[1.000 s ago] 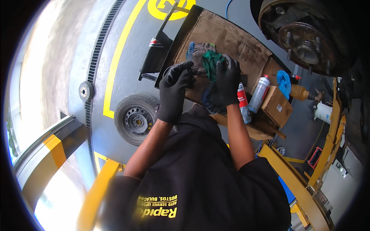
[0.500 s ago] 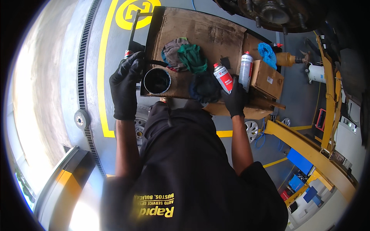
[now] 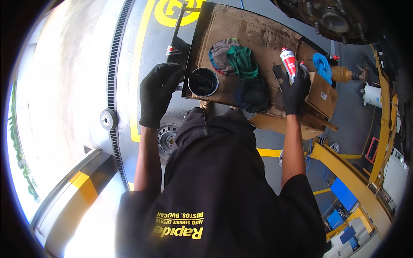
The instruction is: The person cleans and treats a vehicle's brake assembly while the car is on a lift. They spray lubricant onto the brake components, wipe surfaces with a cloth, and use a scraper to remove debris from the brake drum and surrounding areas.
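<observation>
My left hand [image 3: 161,88], in a black glove, is closed beside a round open tin [image 3: 214,89]. Its fingers pinch a thin dark stick [image 3: 192,76] that reaches over the tin; its far end is hard to make out against the dark contents. My right hand [image 3: 296,92], also gloved in black, grips a red-and-white spray can [image 3: 289,63]. Close behind that can, a second spray can [image 3: 302,66] shows only its top. Between my hands lie a grey rag [image 3: 220,53], a green rag [image 3: 242,61] and a dark rag [image 3: 254,95].
Cardboard [image 3: 262,32] covers the work surface. At its right are a cardboard box [image 3: 322,94] and a blue crumpled glove or wrap [image 3: 321,64]. A wheel hub [image 3: 333,19] hangs at the upper right. A tyre [image 3: 170,133] lies below, and yellow lift arms [image 3: 344,165] stand right.
My right hand has carried the spray can toward the far side, next to the second can. The left hand keeps its pinch near the tin. The whole view has shifted.
</observation>
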The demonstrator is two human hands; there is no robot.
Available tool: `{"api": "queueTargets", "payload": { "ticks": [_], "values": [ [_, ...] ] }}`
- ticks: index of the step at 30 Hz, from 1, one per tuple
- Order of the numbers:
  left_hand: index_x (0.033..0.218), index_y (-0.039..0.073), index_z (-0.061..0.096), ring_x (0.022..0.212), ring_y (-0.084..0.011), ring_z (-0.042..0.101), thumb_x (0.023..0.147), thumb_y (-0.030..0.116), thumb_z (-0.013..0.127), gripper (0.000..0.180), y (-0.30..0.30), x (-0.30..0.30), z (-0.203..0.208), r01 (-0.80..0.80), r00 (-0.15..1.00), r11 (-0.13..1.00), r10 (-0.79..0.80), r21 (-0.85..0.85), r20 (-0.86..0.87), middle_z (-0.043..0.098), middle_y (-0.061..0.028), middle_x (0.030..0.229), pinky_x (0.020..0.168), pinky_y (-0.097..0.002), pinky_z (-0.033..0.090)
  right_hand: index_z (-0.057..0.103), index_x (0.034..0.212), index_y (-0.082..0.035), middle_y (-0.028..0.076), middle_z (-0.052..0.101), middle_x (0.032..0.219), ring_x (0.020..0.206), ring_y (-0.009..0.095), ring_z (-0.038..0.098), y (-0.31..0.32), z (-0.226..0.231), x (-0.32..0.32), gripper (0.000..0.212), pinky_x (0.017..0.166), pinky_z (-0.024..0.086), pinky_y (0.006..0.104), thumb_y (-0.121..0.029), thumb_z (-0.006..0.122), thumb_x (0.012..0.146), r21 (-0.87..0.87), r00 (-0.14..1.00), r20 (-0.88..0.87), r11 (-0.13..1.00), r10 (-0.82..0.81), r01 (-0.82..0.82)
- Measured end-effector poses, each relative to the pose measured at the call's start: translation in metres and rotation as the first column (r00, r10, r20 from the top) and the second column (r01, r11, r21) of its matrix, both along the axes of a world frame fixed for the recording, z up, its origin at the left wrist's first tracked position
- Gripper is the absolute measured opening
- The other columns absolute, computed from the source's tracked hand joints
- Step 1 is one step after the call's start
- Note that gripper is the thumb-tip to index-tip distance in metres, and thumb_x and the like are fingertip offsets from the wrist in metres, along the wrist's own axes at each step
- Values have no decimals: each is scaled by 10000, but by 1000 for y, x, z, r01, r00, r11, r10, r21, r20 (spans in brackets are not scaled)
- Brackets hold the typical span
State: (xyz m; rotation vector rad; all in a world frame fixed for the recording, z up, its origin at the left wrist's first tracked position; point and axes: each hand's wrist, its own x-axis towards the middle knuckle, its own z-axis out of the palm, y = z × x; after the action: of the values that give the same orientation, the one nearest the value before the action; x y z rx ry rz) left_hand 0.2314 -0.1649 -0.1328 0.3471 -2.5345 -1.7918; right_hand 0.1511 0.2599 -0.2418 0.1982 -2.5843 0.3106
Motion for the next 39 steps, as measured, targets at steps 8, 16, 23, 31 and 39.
{"api": "queueTargets", "payload": {
  "ticks": [8,16,23,31,39],
  "values": [
    [1143,108,792,886,-274,721,843,-34,749,334,17,-16,-19,240,914,917,-323,-318,-244,710,-108,1013,768,-386,582,745,1167,-57,136,743,1056,977,299,724,-183,105,24,257,874,558,413,-104,786,918,-599,746,114,644,656,-475],
    [1158,67,795,878,-276,755,875,-65,747,317,11,-38,-25,274,882,892,-382,-360,-274,743,-104,960,774,-357,598,701,1281,-46,164,756,1133,1051,309,747,-206,98,1,390,912,570,410,-50,778,898,-679,643,252,606,723,-415],
    [1216,75,780,925,-238,782,916,-24,756,317,-7,-28,-41,277,896,946,-317,-166,-312,782,-105,1082,820,-333,609,712,1292,-65,168,760,1120,1039,300,749,-225,85,9,406,880,575,391,-52,786,893,-655,626,328,648,708,-389],
    [1292,32,730,834,-140,727,1002,60,719,292,-75,17,-65,-63,994,993,54,-100,-91,783,-113,1076,752,-318,583,791,1126,-71,108,785,1116,1051,296,735,-208,62,4,221,929,573,397,-48,739,912,-368,537,466,706,703,-605],
    [1308,35,734,791,-117,693,1012,52,701,299,-91,58,-76,-44,999,994,45,-99,11,774,-103,1032,739,-303,561,801,1079,-125,70,781,1113,1052,328,712,-208,44,-10,223,943,553,469,-92,705,881,-252,410,543,608,733,-753]
  ]
}}
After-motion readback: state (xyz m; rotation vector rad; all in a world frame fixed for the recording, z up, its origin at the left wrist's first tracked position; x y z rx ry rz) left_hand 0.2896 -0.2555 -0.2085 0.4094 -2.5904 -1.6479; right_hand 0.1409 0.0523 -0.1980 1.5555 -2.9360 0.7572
